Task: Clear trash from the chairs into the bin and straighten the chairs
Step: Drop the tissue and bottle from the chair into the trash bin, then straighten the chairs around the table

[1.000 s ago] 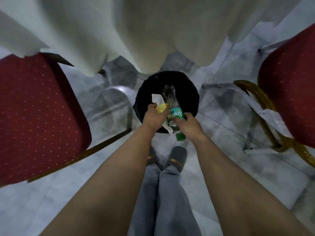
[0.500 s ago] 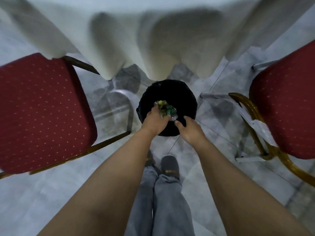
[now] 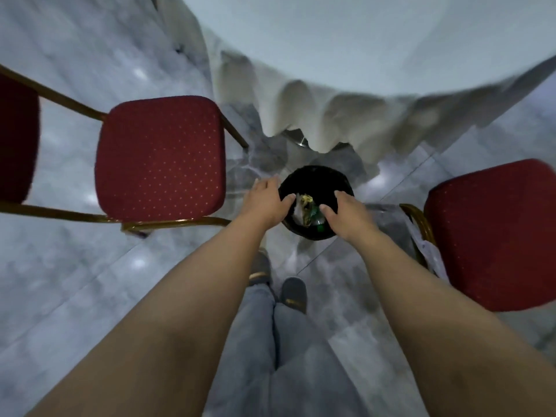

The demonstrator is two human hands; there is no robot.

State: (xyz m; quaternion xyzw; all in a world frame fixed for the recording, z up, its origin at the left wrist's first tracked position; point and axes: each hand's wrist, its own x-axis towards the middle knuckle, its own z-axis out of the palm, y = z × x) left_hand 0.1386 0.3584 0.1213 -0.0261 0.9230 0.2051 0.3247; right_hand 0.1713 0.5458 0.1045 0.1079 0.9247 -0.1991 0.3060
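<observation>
Head view, looking down at a marble floor (image 3: 90,281): two red chairs, the left chair (image 3: 159,158) and the right chair (image 3: 493,236), flank a black bin (image 3: 316,179) beside a white tablecloth (image 3: 346,115). Both seats look bare, so straightening likely remains. The trash (image 3: 307,210), held a second ago, now lies in the bin. Left hand (image 3: 264,203) and right hand (image 3: 349,215) hover above it, fingers relaxed, empty.

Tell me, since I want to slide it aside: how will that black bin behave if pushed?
The black bin looks small and holds only light trash, so it is probably light. On the glossy marble floor it would likely slide easily. Pushed near the rim, it might tip.
</observation>
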